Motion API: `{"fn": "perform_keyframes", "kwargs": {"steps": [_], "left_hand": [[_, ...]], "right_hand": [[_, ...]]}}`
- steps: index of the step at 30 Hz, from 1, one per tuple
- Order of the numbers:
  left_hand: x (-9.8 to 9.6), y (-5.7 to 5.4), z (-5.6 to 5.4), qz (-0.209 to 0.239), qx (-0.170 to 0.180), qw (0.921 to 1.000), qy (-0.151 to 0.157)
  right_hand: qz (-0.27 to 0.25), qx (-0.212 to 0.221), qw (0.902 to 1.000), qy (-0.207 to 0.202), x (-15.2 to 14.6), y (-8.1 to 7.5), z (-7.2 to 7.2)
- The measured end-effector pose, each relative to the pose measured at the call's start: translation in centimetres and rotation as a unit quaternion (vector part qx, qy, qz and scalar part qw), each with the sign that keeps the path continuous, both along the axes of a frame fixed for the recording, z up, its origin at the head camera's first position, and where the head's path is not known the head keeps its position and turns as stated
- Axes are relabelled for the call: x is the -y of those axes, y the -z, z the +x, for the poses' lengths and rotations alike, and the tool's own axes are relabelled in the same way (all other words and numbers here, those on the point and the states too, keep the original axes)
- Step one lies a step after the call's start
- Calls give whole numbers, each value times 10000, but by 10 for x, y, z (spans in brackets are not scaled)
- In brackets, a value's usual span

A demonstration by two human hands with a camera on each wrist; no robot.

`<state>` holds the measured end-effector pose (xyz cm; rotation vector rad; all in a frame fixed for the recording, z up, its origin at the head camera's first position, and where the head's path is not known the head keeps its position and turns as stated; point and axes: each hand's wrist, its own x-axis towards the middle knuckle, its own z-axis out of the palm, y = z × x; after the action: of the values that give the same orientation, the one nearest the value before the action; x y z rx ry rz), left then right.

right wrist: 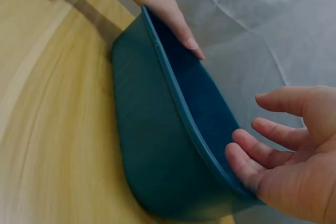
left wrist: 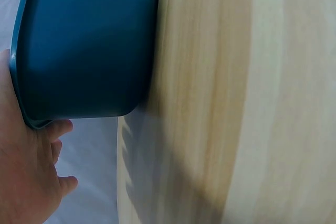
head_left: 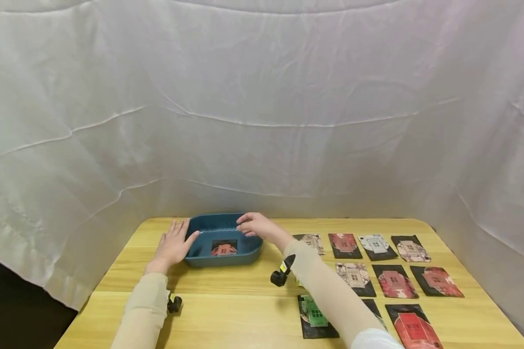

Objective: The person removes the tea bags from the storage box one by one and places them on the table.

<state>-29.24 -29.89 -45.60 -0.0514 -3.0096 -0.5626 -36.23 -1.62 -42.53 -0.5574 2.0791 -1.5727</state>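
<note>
A blue plastic basin point(head_left: 224, 260) stands at the table's far left, with one black-and-red packet point(head_left: 224, 247) lying flat on its floor. My left hand point(head_left: 172, 245) holds the basin's left end, thumb over the rim on the inside and the other fingers outside the wall. In the left wrist view those fingertips show beyond the basin's corner. Over the right end of the basin is my right hand point(head_left: 262, 228), its fingers loosely bent and apart with nothing between them. The right wrist view puts these fingers point(right wrist: 247, 161) right at the rim.
Rows of flat printed packets lie on the right of the wooden table point(head_left: 227, 310), among them a red one point(head_left: 412, 327) and a green one point(head_left: 316, 315). My right forearm covers some of them. A grey-white curtain point(head_left: 262, 121) hangs behind the table and along its sides.
</note>
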Motion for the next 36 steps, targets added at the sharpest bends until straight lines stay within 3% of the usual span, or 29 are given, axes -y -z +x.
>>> {"fn": "perform_keyframes", "kwargs": {"steps": [7, 19, 36], "left_hand": [[-4, 1, 2, -2, 29, 10000, -33], [-8, 2, 0, 79, 56, 9999, -42], [-7, 3, 1, 68, -26, 10000, -66]], "right_hand": [[433, -57, 9989, 165, 20, 12, -8], [958, -248, 9947, 290, 33, 19, -4], [1553, -413, 9870, -96, 45, 23, -2]]}}
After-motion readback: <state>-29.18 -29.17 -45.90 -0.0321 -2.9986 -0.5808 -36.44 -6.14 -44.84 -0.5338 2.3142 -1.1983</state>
